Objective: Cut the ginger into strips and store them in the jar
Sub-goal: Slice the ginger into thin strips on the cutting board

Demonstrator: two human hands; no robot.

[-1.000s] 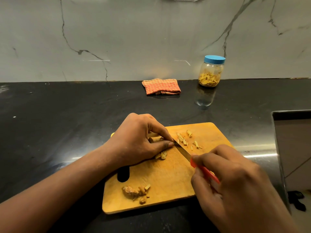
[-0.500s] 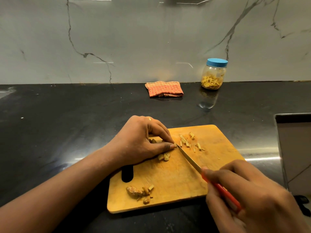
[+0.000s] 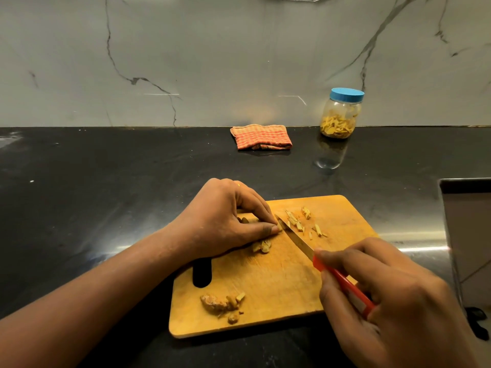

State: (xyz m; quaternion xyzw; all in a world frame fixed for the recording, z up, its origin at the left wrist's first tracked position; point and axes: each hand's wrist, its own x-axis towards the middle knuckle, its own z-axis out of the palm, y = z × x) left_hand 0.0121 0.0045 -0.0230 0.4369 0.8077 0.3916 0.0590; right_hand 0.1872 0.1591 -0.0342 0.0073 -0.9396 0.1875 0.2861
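Folded orange checked cloth (image 3: 261, 136) on black counter (image 3: 106, 181), against marble wall (image 3: 212, 62)

Wooden cutting board (image 3: 265, 282) lay on a black countertop (image 3: 106, 181). Left hand (image 3: 220, 221) pinched a ginger piece (image 3: 279, 224) against the board. Right hand (image 3: 393, 301) gripped a red-handled knife (image 3: 297, 239), its blade touching the ginger. Cut strips (image 3: 297, 221) lay just beyond the blade, scraps (image 3: 220, 304) near the front edge. A blue-lidded jar (image 3: 341, 115), part-filled, and a folded checked cloth (image 3: 261, 136) sat by the wall.

One view only, worn on the head, wide-angle. We look forward and down across the table (image 3: 106, 208) to the wall (image 3: 212, 54). Cutting board (image 3: 279, 277) close beneath us; jar (image 3: 342, 115) far back by the wall.
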